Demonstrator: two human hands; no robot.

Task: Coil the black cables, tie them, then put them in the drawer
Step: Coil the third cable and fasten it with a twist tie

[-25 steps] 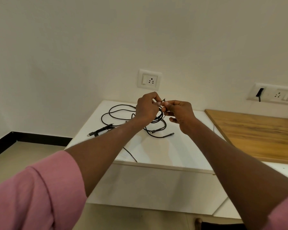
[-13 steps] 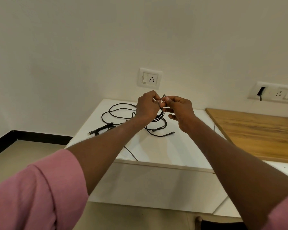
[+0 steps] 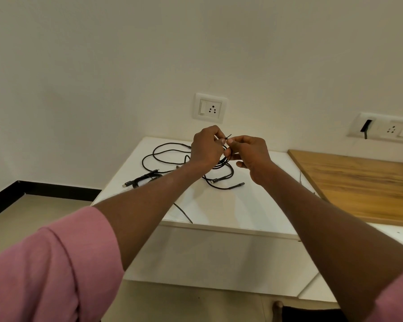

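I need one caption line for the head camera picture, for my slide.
Both hands, left hand and right hand, pinch a black cable above the white cabinet.

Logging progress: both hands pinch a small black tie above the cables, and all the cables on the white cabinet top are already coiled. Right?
Not quite. The head view shows both hands, left hand and right hand, pinching the tie, but a loose cable sprawls uncoiled on the white cabinet top.

We see the cabinet top (image 3: 219, 205) against the far wall, with the loose cables (image 3: 168, 154) spread over its far half. A bundled cable (image 3: 142, 180) lies at their near left. Our left hand (image 3: 206, 147) and right hand (image 3: 249, 154) meet above the cables, a tie (image 3: 228, 136) between them. The wooden board (image 3: 358, 182) lies to the right, a wall socket (image 3: 210, 108) behind the hands.
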